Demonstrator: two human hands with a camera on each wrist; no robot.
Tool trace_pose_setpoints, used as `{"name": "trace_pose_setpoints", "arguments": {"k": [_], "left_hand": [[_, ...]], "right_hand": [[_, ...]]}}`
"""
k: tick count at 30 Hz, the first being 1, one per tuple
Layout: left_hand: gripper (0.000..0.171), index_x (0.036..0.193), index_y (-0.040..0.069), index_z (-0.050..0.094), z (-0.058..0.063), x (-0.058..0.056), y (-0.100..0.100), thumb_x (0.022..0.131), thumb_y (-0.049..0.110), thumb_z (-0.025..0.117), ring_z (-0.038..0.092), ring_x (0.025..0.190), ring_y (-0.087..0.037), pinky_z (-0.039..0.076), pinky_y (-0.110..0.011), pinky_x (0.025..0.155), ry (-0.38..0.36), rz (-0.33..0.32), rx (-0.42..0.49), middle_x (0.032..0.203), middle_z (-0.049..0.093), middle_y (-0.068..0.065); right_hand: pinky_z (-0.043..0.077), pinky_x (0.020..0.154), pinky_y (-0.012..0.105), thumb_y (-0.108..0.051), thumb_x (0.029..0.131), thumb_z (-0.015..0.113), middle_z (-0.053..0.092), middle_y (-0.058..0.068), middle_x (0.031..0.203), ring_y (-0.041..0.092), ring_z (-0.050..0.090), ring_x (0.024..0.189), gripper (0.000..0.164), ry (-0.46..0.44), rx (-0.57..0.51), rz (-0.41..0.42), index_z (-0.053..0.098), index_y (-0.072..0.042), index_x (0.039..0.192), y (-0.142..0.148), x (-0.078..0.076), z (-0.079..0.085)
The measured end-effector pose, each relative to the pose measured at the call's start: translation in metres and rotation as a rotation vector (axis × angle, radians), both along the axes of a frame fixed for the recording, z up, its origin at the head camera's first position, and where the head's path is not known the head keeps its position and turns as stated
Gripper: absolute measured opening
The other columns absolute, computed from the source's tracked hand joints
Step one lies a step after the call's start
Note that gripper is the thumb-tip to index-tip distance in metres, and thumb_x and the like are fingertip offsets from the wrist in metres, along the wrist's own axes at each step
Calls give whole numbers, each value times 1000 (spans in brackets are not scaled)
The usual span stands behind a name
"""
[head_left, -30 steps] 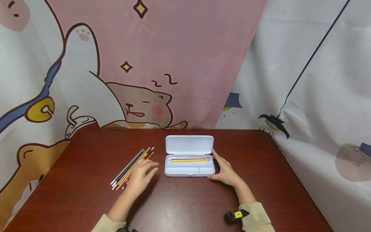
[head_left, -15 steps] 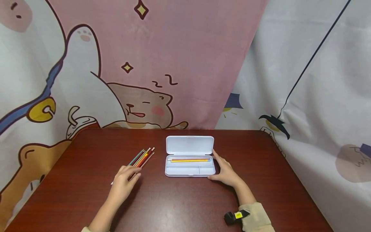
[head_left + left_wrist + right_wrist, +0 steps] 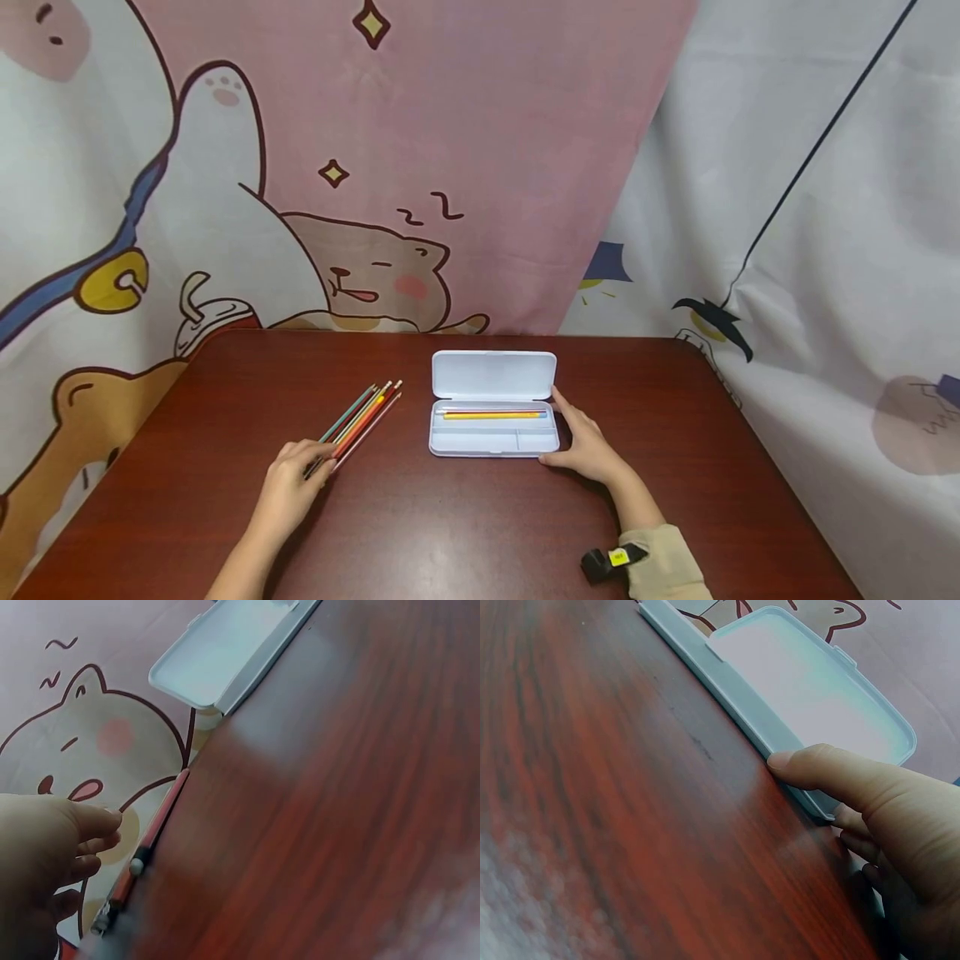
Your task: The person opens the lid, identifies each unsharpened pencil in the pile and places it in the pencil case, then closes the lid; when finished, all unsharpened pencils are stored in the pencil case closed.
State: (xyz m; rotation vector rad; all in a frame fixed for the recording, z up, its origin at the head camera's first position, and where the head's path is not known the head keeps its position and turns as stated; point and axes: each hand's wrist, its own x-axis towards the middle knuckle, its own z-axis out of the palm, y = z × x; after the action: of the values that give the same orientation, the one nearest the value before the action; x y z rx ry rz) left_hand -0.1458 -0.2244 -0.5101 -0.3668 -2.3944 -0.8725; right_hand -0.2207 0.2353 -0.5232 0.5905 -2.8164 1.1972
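A white pencil case (image 3: 472, 442) stands with its lid (image 3: 495, 373) raised in the middle of the table. In its back compartment lie a yellow pencil (image 3: 495, 416) and a red one. My right hand (image 3: 588, 450) holds the case's right end, thumb (image 3: 802, 766) at the front wall and the other fingers round the side. To the left, several coloured pencils (image 3: 366, 419) lie slantwise in a loose bundle. Over their near ends is my left hand (image 3: 288, 487), which hides those ends. In the left wrist view its fingers (image 3: 97, 821) are loosely bent beside the pencils.
The dark red-brown wooden table (image 3: 465, 533) ends at a cloth (image 3: 510, 208) printed with cartoon animals. A black wrist camera (image 3: 600, 567) sits by the right sleeve (image 3: 663, 558).
My left hand has drawn back toward the near left, from the middle of the pencil bundle to its near ends. The right hand has stayed at the case.
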Motion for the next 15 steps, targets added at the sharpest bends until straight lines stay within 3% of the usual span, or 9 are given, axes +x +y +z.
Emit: {"name": "trace_pose_setpoints", "arguments": {"k": [5,11,15], "left_hand": [[24,91,3,73,-3,0,-6,70,-7,79,53,79,-13,40,-21,68,-3,10,-9,83,67,4],[22,91,3,73,-5,2,-8,72,-5,79,53,79,-13,44,-27,66,-47,31,-11,84,66,4],[22,90,4,73,-6,0,-9,72,-5,79,54,78,-14,42,-23,67,-40,37,-9,84,66,3]], "right_hand": [[20,101,59,-33,67,87,46,12,141,34,35,130,113,2,4,2,16,-17,154,1,0,0],[20,101,59,-33,67,87,46,12,141,34,36,129,113,-2,6,0,16,-17,154,0,0,1],[20,101,59,-33,67,87,45,12,141,34,35,130,113,-8,7,-2,16,-17,154,0,1,1]]}}
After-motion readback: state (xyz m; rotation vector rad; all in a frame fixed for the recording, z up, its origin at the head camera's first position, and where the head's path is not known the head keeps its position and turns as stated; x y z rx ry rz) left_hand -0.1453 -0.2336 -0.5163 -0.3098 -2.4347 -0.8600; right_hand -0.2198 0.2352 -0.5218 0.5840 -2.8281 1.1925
